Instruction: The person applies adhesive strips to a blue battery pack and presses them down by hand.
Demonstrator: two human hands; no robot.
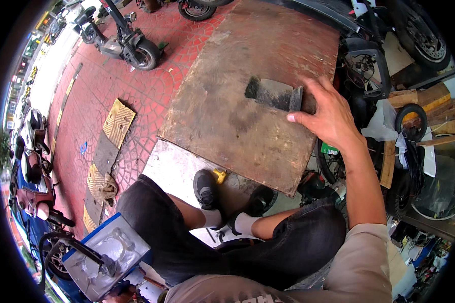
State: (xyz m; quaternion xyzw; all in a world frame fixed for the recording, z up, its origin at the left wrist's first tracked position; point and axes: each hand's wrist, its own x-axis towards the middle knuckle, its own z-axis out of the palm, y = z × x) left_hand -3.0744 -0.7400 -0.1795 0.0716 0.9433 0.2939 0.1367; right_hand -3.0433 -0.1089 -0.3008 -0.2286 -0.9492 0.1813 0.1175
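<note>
My right hand (333,115) reaches over the brown wooden board (222,136) from the right. Its thumb and fingers are spread apart, with nothing seen between them. Just left of it lies a dark, flat grey piece (275,94) with a raised lip (296,99) at its right end; the thumb tip is close to that lip, and contact cannot be told. A square dark opening or patch (251,87) shows at the piece's left end. Of my left hand, only an unclear skin-coloured patch may show at the lower left, below a blue-rimmed tray (106,257); its fingers are hidden.
A scooter (131,43) stands on red paving (156,86) at the far left. Yellow-and-black ramp pieces (119,122) lie nearer. Wood offcuts (435,103), a small tyre (411,120) and vehicle parts crowd the right. My shoes (205,188) are below the board's near edge.
</note>
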